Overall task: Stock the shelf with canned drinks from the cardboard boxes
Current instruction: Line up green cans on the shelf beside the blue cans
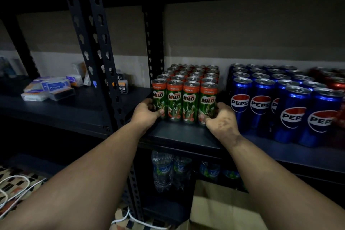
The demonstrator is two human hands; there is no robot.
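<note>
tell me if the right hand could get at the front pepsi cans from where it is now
Probably yes. The right hand grips the rightmost front Milo can, and the front Pepsi cans stand just to its right on the same shelf, with nothing between them. It would have to let go first.

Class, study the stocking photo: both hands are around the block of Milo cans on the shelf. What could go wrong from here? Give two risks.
1. The left hand and right hand grip only the outer cans of the front row of Milo cans; a squeeze or push may tip the middle ones.
2. The Pepsi cans stand close beside the right hand; moving that hand sideways might knock one off the shelf.
</note>
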